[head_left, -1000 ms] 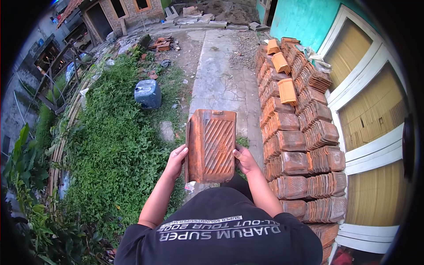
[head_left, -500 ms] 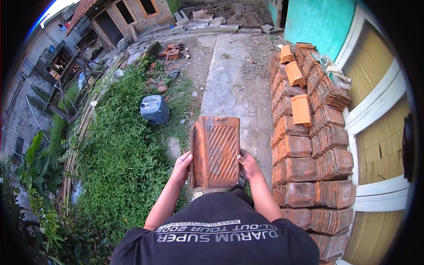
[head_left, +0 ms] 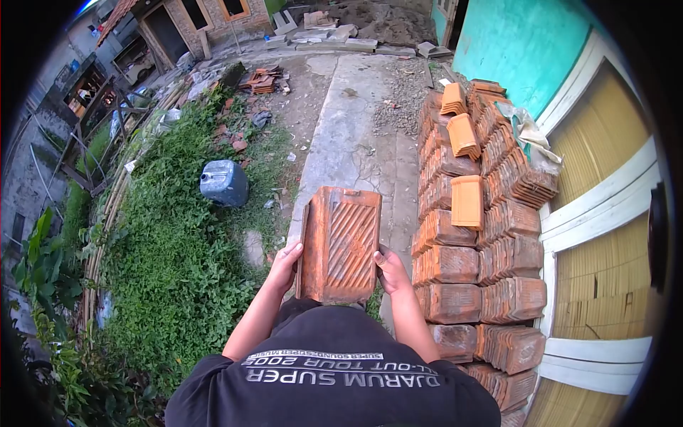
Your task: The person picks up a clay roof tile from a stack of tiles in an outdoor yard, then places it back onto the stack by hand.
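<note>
A weathered orange-brown roof tile [head_left: 341,245] with slanting ridges is held in front of the dark shirt. My left hand [head_left: 286,262] is closed on the tile's left edge, thumb at the side. My right hand [head_left: 390,267] grips the right edge, its thumb showing. The fingers under the tile are hidden, and whether more tiles lie beneath it I cannot tell.
Stacked roof tiles [head_left: 449,265] stand in rows at the right, with brighter orange tiles [head_left: 467,202] on top. Beside them is a white-framed wall [head_left: 594,228]. A blue jerrycan [head_left: 224,183] sits by green plants [head_left: 171,235] at the left. A concrete path [head_left: 345,135] runs ahead.
The held tile and both hands have shifted slightly left and tilted a little. The tile stacks, jerrycan and path appear further left as the view has turned.
</note>
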A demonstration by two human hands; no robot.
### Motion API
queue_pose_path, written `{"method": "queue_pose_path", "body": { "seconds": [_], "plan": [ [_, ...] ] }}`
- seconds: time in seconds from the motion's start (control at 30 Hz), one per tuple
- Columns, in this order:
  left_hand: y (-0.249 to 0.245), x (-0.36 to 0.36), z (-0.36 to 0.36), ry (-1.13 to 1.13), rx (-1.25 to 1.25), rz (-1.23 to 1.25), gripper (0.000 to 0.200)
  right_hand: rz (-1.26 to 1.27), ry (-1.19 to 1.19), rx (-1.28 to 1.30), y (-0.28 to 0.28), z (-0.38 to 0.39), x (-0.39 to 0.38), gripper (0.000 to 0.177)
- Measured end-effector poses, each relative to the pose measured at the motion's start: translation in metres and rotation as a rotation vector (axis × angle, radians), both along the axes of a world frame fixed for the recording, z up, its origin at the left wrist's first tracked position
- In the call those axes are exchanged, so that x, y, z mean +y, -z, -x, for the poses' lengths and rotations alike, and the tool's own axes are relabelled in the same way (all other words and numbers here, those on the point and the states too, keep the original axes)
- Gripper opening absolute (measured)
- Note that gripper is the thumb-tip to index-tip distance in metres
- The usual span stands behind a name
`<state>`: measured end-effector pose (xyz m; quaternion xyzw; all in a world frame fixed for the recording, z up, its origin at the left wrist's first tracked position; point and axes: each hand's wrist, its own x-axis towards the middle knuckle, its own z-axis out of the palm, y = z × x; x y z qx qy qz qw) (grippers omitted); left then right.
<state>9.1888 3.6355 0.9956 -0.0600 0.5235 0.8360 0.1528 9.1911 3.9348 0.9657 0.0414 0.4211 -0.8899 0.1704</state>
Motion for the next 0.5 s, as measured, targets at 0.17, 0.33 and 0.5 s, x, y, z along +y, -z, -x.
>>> {"method": "queue_pose_path", "body": {
  "seconds": [0.17, 0.33, 0.5],
  "plan": [
    [0.004, 0.001, 0.024, -0.021, -0.021, 0.01, 0.05, 0.01, -0.012, -0.011, 0.001, 0.036, -0.001, 0.068],
    [0.003, -0.003, 0.064, -0.059, -0.024, -0.056, 0.049, -0.017, -0.073, -0.035, 0.0, 0.09, -0.006, 0.066],
    [0.024, -0.017, 0.151, -0.062, -0.019, -0.12, 0.044, -0.073, -0.063, -0.053, -0.017, 0.166, -0.021, 0.062]
  ]
}}
